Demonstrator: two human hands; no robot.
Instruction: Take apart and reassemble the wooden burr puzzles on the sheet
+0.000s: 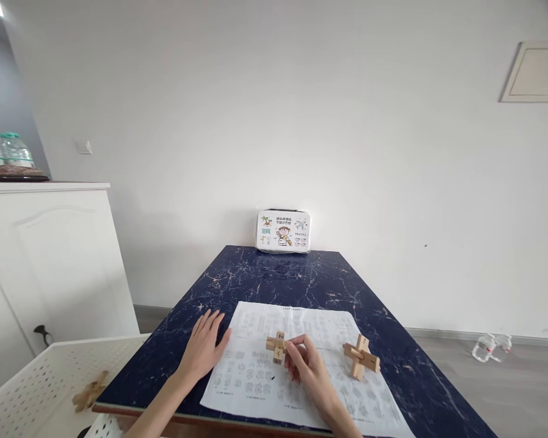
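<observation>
My right hand [308,368] pinches one arm of a small wooden interlocking puzzle [277,348], a cross of light blocks with dark numbers on them. It is over the middle of a printed instruction sheet [237,389], which carries rows of small diagrams. Flat on the dark blue marbled table [274,274], my left hand [205,347] rests with fingers stretched out, its thumb by the sheet's left edge, holding nothing. To the right of my right hand, a second wooden cross puzzle [361,358] lies on the sheet.
A white printed case [283,231] stands at the table's far end against the wall. At the lower left is a white perforated basket [36,377] with wooden pieces [90,391] inside. A white cabinet [59,255] bears bottles [16,149]. More bottles [484,347] stand on the floor at right.
</observation>
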